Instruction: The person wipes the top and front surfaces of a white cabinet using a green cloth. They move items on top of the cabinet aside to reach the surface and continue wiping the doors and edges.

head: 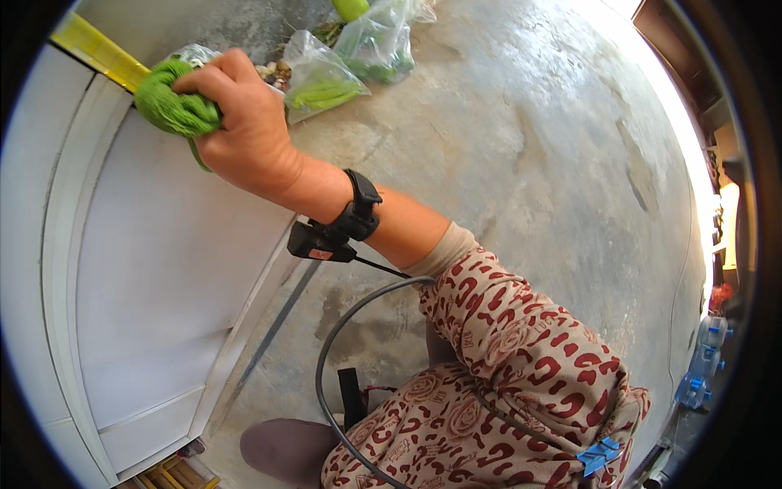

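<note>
My right hand (250,122) reaches out to the upper left, its fingers curled around a bunched green cloth (174,104). The cloth sits at the end of the visible yellow edge strip (101,52), over the top of a white panelled cabinet (165,263). A thin green strand hangs below the cloth. Around my right wrist runs a black strap (363,205) with a small black device (321,241) and a cable. My left hand is out of view.
Beyond my hand, clear plastic bags (327,79) of green vegetables lie on the concrete floor (519,153). A looped grey cable (321,360) hangs before my patterned clothing. Large blue water bottles (702,367) are along the right side. A yellow-brown slatted object (171,474) shows at the lower left.
</note>
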The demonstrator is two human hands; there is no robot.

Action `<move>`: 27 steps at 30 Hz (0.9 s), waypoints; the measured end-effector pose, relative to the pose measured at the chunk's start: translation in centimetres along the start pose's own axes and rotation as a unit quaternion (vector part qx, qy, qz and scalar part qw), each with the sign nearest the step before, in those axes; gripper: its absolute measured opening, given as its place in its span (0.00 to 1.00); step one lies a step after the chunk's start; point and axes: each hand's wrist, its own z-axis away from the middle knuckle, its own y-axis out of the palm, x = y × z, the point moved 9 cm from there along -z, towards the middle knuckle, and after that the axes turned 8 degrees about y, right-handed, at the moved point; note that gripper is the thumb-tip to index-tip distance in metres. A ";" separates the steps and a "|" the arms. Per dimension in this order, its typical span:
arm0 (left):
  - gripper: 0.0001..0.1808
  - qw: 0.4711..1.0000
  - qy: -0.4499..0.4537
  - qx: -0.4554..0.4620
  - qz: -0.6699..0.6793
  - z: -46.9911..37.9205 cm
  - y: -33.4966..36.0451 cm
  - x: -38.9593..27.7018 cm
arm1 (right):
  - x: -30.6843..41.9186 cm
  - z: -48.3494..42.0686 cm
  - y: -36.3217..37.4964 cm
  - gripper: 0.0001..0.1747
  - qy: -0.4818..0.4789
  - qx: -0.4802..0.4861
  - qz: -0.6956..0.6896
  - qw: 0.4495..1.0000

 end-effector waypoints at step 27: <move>0.23 0.819 0.332 0.188 0.429 -12.6 12.2 -38.1 | -8.9 11.7 -10.3 0.31 0.117 0.509 0.146 0.840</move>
